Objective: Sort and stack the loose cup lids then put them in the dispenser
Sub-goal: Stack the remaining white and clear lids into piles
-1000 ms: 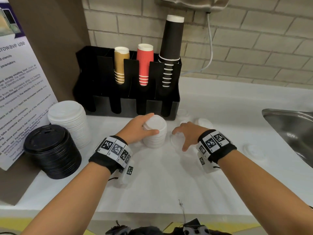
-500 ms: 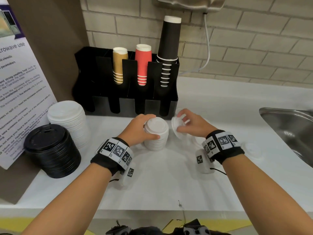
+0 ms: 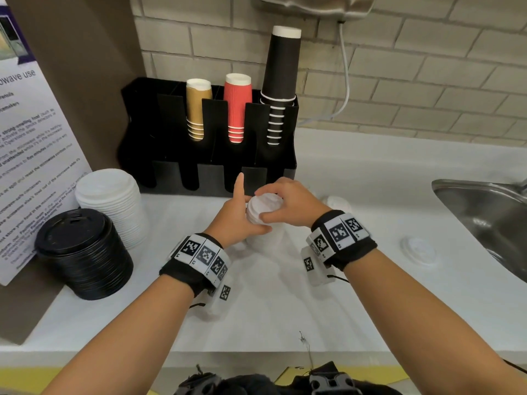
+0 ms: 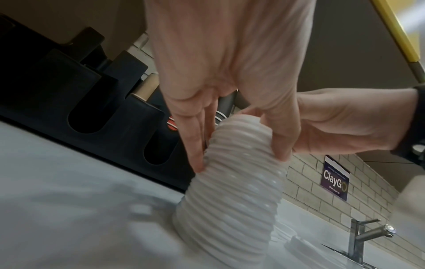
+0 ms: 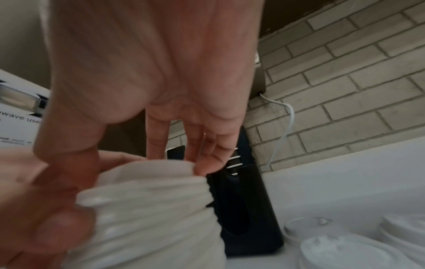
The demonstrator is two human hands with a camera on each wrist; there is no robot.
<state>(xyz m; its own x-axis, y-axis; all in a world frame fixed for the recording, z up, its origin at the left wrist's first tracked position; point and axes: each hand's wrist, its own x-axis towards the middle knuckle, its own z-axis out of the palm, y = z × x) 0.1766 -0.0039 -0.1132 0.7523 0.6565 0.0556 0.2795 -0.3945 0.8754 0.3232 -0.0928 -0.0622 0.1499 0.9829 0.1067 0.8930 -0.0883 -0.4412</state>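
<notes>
A small stack of white lids (image 3: 263, 238) stands on the white counter (image 3: 285, 303) in front of the black dispenser (image 3: 176, 115). My left hand (image 3: 242, 216) grips the stack's left side, thumb at the front and index finger pointing up. My right hand (image 3: 281, 205) holds one white lid (image 3: 266, 201) by its rim on top of the stack. In the left wrist view the ribbed stack (image 4: 230, 196) sits between my thumb and fingers. The right wrist view shows my fingertips (image 5: 207, 167) on the top lid's edge (image 5: 161, 169).
A taller white lid stack (image 3: 114, 201) and a black lid stack (image 3: 82, 252) stand at the left. Loose white lids (image 3: 338, 202) (image 3: 419, 250) lie to the right. The dispenser holds tan, red and black cups. A steel sink (image 3: 484, 212) is at the far right.
My right hand picked a loose lid off the counter, carried it left and brought it down onto the stack. My left hand stayed on the stack.
</notes>
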